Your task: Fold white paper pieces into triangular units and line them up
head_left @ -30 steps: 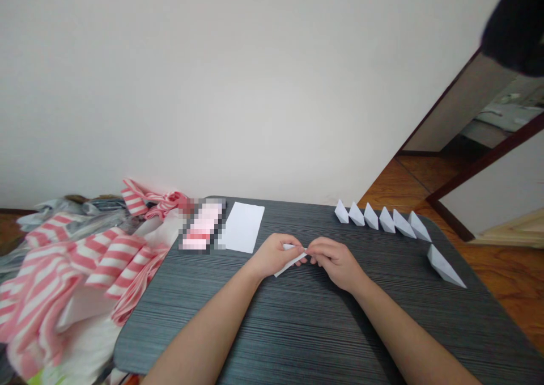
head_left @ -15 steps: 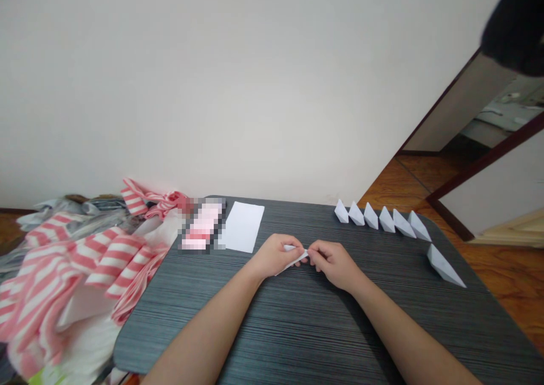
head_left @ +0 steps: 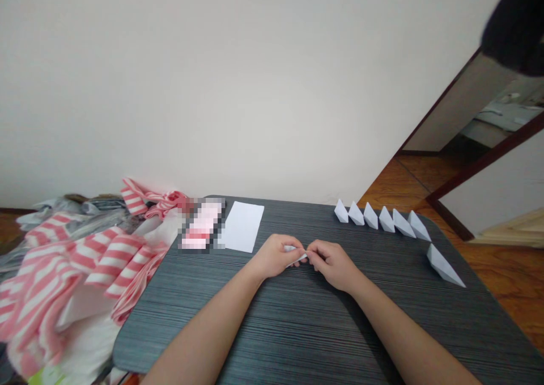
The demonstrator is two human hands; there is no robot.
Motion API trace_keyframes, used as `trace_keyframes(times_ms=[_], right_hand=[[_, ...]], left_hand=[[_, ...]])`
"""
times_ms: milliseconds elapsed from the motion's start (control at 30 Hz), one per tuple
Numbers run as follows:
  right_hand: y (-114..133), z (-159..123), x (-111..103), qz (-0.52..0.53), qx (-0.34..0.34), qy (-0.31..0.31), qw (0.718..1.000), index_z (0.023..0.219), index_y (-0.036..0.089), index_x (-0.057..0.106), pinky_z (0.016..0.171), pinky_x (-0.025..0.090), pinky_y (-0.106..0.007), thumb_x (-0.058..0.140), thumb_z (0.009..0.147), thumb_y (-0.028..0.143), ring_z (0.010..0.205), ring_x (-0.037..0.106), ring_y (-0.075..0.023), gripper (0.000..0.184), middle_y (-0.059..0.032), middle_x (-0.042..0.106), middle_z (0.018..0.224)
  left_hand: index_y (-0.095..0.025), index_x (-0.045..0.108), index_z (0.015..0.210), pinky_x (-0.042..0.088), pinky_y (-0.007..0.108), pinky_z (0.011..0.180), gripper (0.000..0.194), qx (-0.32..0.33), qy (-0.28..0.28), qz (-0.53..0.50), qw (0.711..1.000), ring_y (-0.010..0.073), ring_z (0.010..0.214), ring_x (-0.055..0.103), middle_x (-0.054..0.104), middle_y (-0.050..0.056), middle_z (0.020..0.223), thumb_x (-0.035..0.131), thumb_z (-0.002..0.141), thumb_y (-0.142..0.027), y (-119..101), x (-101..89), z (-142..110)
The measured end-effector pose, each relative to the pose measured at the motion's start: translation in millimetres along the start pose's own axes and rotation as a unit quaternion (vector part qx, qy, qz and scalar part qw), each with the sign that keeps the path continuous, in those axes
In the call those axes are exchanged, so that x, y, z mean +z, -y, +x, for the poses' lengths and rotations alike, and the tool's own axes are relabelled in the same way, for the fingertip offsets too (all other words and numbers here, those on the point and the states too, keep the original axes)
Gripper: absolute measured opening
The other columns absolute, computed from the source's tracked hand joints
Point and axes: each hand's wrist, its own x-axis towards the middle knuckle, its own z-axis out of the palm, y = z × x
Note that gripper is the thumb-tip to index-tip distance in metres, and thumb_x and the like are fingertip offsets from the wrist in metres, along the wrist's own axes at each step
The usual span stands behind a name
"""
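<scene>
A small folded piece of white paper [head_left: 296, 257] is held between my hands above the middle of the dark table [head_left: 272, 328]. My left hand [head_left: 278, 256] pinches it from the left, thumb on top, and covers much of it. At its right end, the fingertips of my right hand [head_left: 331, 263] are closed on the paper's tip. The exact folds are hidden by my fingers. To the left of my hands lies a stack of flat white paper [head_left: 244, 226]. Several folded paper boats [head_left: 369, 216] stand in a row at the back right, and another paper boat [head_left: 444, 266] sits nearer the right edge.
A blurred-out pink and white item [head_left: 203, 223] lies at the table's back left. Striped red and white cloth [head_left: 102, 254] is heaped beside the left edge. Behind the table rises a pale wall [head_left: 263, 90]; a wooden floor [head_left: 501, 260] shows at right.
The folded paper has tilted or turned slightly between my fingers, so less of its lower left edge shows. Both hands stay in nearly the same place.
</scene>
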Motion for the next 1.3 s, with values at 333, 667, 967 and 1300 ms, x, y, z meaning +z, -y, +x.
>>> trace_keyframes(times_ms=[333,667,967,1300], right_hand=[[-10.9,-2.5,-4.0,0.057,0.051,-0.054,0.996,0.074,0.018,0.053,0.054,0.039,-0.023,0.043,0.089,0.024,0.052,0.052,-0.0114,0.019,0.0022,0.054,0.058],[-12.8,-2.2,-0.9,0.121,0.082,-0.029,0.989,0.074,0.018,0.054,0.056,0.041,-0.024,0.045,0.088,0.028,0.053,0.054,-0.0112,0.019,0.0016,0.057,0.061],[-13.9,-0.3,4.1,0.22,0.116,0.001,0.969,0.07,0.018,0.051,0.05,0.039,-0.022,0.047,0.087,0.031,0.047,0.051,-0.0094,0.022,0.0029,0.055,0.058],[-5.0,0.6,0.0,0.156,0.063,0.029,0.985,0.082,0.017,0.059,0.054,0.04,-0.022,0.052,0.08,0.023,0.056,0.054,-0.0115,0.009,0.001,0.06,0.066]], left_hand=[[-0.011,0.061,0.089,0.047,0.024,0.056,0.034,0.006,0.004,-0.055,0.998,0.0124,0.06,0.059,0.066,0.008,0.08,0.045,0.085,-0.04,0.1,-4.7,3.1],[-0.008,0.065,0.085,0.044,0.023,0.056,0.046,-0.009,0.02,-0.096,0.995,0.0143,0.06,0.059,0.065,0.009,0.071,0.043,0.084,-0.048,5.6,-9.4,1.5],[-0.013,0.062,0.102,0.041,0.02,0.054,0.032,0.005,0.015,-0.109,0.994,0.0111,0.061,0.056,0.064,0.006,0.076,0.06,0.077,-0.033,6.8,-4.7,2.7],[-0.012,0.061,0.076,0.041,0.02,0.054,0.019,0.076,-0.008,-0.019,0.997,0.0057,0.057,0.049,0.055,0.004,0.089,0.06,0.076,-0.031,4.7,-2.1,3.4]])
